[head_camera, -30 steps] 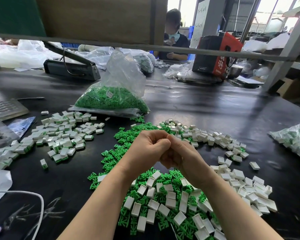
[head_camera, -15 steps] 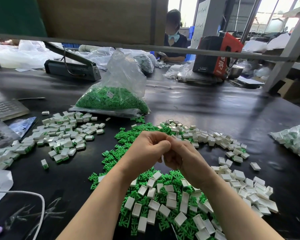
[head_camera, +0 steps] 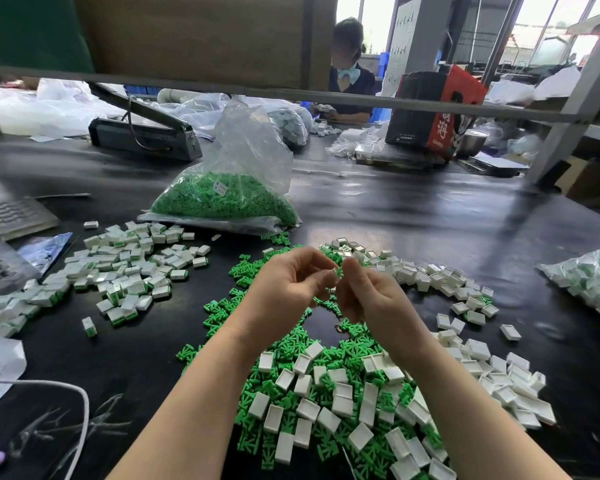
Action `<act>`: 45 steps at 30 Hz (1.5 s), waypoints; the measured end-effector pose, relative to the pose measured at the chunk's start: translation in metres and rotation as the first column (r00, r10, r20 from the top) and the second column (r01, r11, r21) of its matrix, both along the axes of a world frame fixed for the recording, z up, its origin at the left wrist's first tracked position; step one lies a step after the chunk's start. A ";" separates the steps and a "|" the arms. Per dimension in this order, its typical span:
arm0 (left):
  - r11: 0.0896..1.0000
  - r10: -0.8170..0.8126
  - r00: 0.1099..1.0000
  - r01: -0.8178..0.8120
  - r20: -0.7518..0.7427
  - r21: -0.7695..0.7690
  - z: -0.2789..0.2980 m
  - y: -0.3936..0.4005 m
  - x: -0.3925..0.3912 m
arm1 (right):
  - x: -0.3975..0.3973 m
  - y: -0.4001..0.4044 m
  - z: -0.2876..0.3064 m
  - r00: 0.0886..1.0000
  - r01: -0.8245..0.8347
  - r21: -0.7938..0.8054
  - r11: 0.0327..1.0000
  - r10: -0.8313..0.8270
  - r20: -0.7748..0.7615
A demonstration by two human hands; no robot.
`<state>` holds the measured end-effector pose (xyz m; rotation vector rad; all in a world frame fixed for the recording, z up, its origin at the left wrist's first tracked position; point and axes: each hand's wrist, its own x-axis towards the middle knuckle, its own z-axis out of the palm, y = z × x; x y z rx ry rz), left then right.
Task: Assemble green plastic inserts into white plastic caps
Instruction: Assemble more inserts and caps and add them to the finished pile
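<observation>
Factory bench, mid-assembly: left hand [head_camera: 288,289] and right hand [head_camera: 371,299] raised together above mixed heap of loose green inserts [head_camera: 222,310] and white caps [head_camera: 478,351]; left fingertips pinch small white cap [head_camera: 333,273], right fingers curled close against it, what right holds cannot tell. Finished pieces [head_camera: 125,271] piled well left on black table [head_camera: 413,216]; bagged inserts [head_camera: 222,199] behind. Parts likely feather-light, rigid, slick moulded plastic, prone to skitter; best taken by short side walls, open face toward insert
</observation>
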<state>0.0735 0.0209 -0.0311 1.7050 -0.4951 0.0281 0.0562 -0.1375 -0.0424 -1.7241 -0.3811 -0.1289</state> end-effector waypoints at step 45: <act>0.971 0.094 0.975 -0.135 0.203 0.199 0.007 0.003 -0.005 | 0.001 -0.002 -0.003 0.908 -0.190 0.185 0.964 0.244 -0.339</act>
